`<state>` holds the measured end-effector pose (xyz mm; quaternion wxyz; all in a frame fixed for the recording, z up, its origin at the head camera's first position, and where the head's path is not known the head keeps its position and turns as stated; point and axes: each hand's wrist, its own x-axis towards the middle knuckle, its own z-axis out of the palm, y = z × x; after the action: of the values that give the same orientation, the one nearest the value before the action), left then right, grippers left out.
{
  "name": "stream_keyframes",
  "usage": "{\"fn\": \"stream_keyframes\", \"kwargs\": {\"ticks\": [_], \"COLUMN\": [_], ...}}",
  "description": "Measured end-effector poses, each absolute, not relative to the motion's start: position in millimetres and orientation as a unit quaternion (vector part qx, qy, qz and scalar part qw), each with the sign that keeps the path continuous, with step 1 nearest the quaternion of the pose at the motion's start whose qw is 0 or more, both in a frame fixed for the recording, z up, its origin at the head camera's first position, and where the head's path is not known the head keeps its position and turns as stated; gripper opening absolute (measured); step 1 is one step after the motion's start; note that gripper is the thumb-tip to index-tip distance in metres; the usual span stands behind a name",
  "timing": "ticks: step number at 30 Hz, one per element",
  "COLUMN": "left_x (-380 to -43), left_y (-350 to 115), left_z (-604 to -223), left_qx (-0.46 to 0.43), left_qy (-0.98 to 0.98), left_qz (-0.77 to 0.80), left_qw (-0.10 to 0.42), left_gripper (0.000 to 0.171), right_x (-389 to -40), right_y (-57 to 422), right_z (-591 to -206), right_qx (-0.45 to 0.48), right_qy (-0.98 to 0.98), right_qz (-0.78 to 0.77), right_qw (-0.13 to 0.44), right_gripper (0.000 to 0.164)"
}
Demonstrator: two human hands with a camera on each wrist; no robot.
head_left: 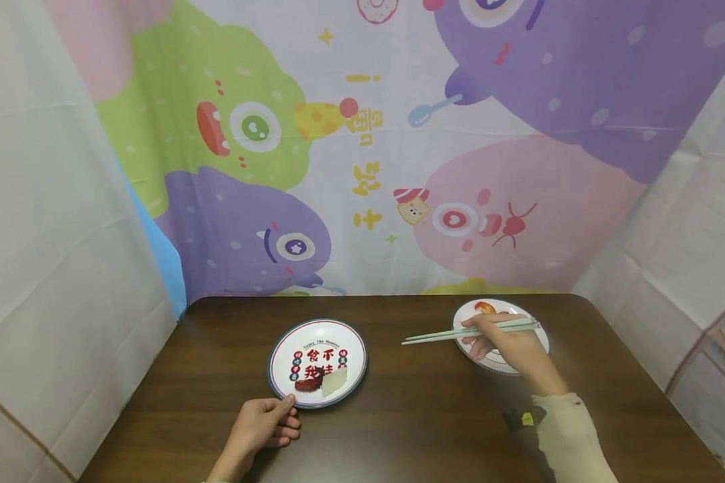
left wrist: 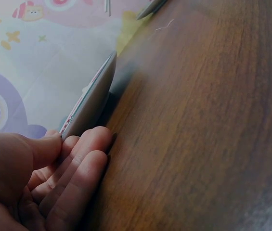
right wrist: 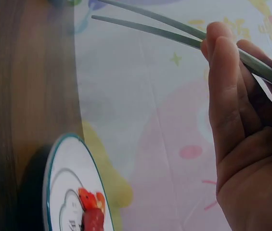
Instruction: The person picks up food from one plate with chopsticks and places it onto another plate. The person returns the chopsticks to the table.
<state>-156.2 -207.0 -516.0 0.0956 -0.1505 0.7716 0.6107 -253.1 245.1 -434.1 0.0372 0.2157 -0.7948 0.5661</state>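
Observation:
My left hand (head_left: 267,426) pinches the near-left rim of a white plate (head_left: 286,339) with red lettering, thumb on top and fingers beneath. In the left wrist view that plate (left wrist: 90,103) shows edge-on. On it lie a dark reddish-brown food piece (head_left: 309,383) and a pale, flat piece (head_left: 335,382). My right hand (head_left: 507,345) grips a pair of pale green chopsticks (head_left: 438,335), tips pointing left and slightly apart with nothing between them. It is over a second white plate (head_left: 540,335), partly hiding it. In the right wrist view red and orange food pieces (right wrist: 93,211) sit on this plate.
Both plates stand on a dark brown wooden table (head_left: 411,416). A cartoon-printed curtain (head_left: 362,255) hangs along its back edge, with pale cloth walls (head_left: 54,221) at the sides. Beside the right sleeve (head_left: 570,429) is a small dark item with a yellow tag (head_left: 527,419).

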Motion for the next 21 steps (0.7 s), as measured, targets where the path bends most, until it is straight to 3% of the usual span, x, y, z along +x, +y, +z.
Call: {"fn": "stream_keyframes", "kwargs": {"ticks": [8,15,21], "left_x": [-156,-156,-155], "left_y": [-208,-209,-208], "left_z": [-517,-518,-517], "left_qx": [-0.145,-0.145,-0.146], "left_qy": [0.771,0.772,0.772], "left_qz": [0.613,0.612,0.61], "left_qw": [0.095,0.096,0.096], "left_gripper": [0.045,0.045,0.044], "right_x": [-248,-245,-244], "right_y": [269,292,312], "right_z": [-430,-430,-429], "right_qx": [0.149,0.152,0.161], "right_qy": [-0.824,-0.846,-0.841], "right_qz": [0.544,0.506,0.516], "right_qw": [0.05,0.075,0.036], "right_gripper": [0.032,0.031,0.034]}}
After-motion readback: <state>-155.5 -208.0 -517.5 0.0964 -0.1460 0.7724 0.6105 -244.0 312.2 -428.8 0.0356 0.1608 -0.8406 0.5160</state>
